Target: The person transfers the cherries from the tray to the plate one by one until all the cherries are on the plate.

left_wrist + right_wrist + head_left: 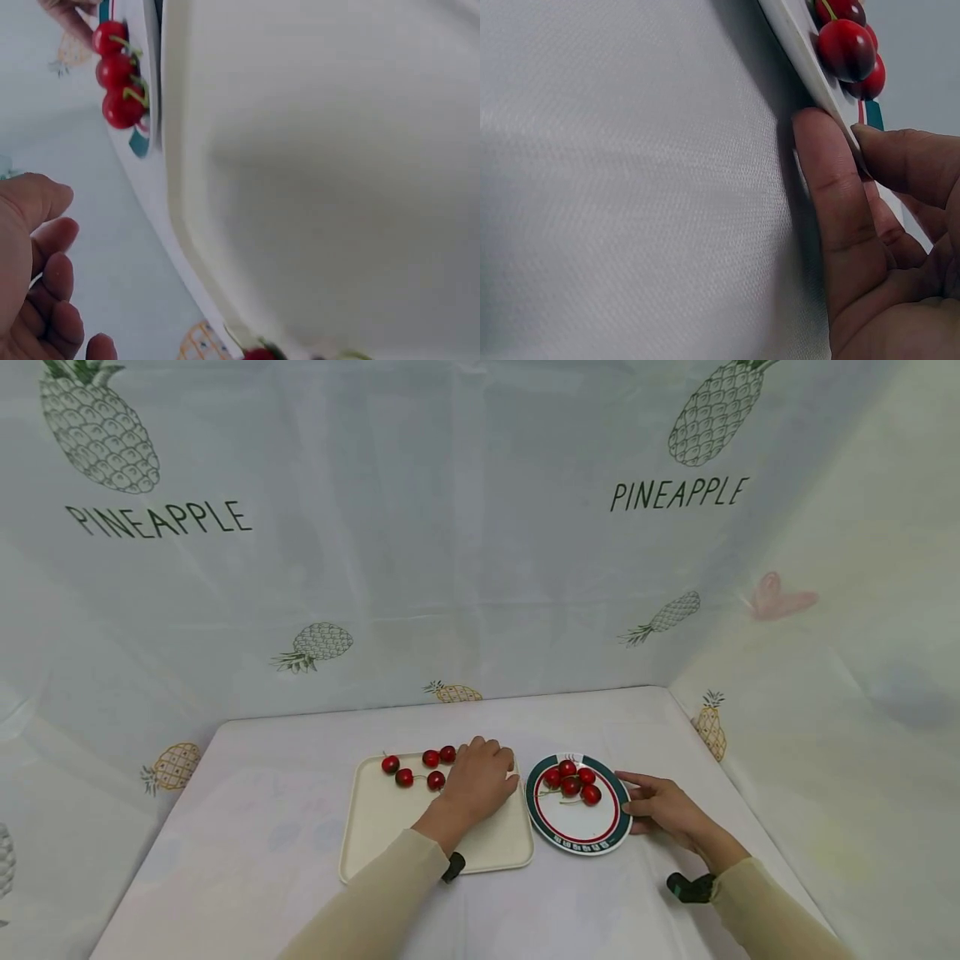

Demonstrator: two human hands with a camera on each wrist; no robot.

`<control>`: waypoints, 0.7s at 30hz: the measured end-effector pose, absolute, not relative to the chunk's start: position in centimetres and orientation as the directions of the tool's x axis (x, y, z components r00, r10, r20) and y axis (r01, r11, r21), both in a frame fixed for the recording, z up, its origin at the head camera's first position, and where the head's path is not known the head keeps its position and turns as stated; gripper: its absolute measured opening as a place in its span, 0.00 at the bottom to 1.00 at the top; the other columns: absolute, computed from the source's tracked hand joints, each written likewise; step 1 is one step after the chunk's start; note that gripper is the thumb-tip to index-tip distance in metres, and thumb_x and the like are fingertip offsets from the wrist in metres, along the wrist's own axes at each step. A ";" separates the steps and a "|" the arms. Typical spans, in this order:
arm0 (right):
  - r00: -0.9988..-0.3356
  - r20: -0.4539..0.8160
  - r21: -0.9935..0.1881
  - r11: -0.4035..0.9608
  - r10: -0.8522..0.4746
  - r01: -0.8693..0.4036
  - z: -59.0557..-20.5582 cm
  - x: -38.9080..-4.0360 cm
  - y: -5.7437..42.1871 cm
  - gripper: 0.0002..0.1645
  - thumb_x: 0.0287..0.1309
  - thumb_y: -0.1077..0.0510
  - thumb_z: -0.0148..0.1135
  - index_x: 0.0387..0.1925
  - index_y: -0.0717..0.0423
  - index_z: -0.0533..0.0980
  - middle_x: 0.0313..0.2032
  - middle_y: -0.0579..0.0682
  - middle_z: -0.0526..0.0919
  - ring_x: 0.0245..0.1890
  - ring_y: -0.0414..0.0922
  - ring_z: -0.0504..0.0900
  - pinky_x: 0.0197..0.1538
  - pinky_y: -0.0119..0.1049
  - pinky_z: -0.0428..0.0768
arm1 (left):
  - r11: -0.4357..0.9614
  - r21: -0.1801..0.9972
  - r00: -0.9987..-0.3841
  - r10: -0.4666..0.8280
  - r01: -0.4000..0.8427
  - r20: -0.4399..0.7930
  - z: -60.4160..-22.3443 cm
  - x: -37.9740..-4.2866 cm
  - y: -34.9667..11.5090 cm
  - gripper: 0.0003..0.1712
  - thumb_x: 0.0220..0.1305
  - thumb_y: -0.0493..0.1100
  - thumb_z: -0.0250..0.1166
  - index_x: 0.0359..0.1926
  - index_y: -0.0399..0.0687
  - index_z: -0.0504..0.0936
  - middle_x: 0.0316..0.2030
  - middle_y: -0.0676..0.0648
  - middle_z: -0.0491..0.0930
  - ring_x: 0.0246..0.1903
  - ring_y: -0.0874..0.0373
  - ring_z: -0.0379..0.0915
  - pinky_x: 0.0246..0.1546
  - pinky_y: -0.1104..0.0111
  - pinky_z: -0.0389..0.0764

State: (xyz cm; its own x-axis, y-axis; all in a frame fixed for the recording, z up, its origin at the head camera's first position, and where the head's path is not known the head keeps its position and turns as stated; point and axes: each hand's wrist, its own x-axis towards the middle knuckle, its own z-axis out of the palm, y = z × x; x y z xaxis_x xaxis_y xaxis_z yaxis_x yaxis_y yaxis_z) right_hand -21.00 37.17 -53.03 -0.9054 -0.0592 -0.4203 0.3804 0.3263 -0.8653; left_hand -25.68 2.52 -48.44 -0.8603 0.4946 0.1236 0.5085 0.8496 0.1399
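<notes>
Over the upper right part of a cream rectangular tray [375, 835] is my left hand [480, 781]. Its fingers [56, 277] are loosely bent with nothing between them in the left wrist view. Several red cherries [405, 777] lie along the tray's far side, left of this hand. To the tray's right sits a round white plate [540, 814] with a green and red rim, bearing a cluster of cherries [571, 787] with stems. My right hand [667, 814] pinches the plate's right rim, one finger [829, 172] against its underside in the right wrist view.
A pale cloth covers the table [247, 827], whose far edge meets a hanging sheet [420, 543] printed with pineapples. Another sheet [847, 718] closes off the right side. Plate and tray stand side by side, their edges close together.
</notes>
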 end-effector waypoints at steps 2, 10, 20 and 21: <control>-0.904 -0.423 -0.864 0.327 -0.059 0.382 -53.1 -21.0 37.2 0.42 0.68 0.67 0.65 0.79 0.58 0.62 0.62 0.67 0.79 0.40 0.50 0.88 0.43 0.45 0.89 | 0.844 0.147 -0.856 0.500 0.515 0.131 -48.5 -25.8 1.3 0.11 0.74 0.54 0.64 0.48 0.55 0.86 0.42 0.52 0.82 0.46 0.54 0.71 0.49 0.60 0.75; -0.903 -0.427 -0.861 0.329 -0.052 0.388 -53.0 -21.0 37.3 0.42 0.68 0.66 0.66 0.79 0.58 0.62 0.61 0.67 0.79 0.39 0.50 0.88 0.43 0.45 0.89 | 0.832 0.185 -0.848 0.485 0.523 0.214 -48.8 -26.6 -4.7 0.05 0.74 0.46 0.64 0.45 0.52 0.85 0.40 0.52 0.81 0.44 0.52 0.72 0.48 0.56 0.75; -0.902 -0.430 -0.861 0.321 -0.046 0.394 -53.0 -20.9 37.2 0.42 0.68 0.66 0.66 0.79 0.58 0.62 0.61 0.66 0.79 0.39 0.50 0.88 0.43 0.44 0.89 | 0.890 0.076 -0.879 0.426 0.450 0.213 -48.7 -27.9 -12.5 0.07 0.72 0.45 0.66 0.46 0.49 0.85 0.41 0.48 0.82 0.44 0.49 0.73 0.50 0.50 0.79; -0.902 -0.429 -0.862 0.320 -0.046 0.393 -53.1 -20.9 37.2 0.42 0.68 0.66 0.66 0.79 0.58 0.63 0.62 0.66 0.79 0.39 0.50 0.88 0.43 0.44 0.89 | 0.895 0.069 -0.884 0.420 0.441 0.207 -48.8 -28.1 -13.1 0.07 0.72 0.45 0.66 0.46 0.49 0.85 0.41 0.48 0.82 0.44 0.48 0.73 0.50 0.49 0.78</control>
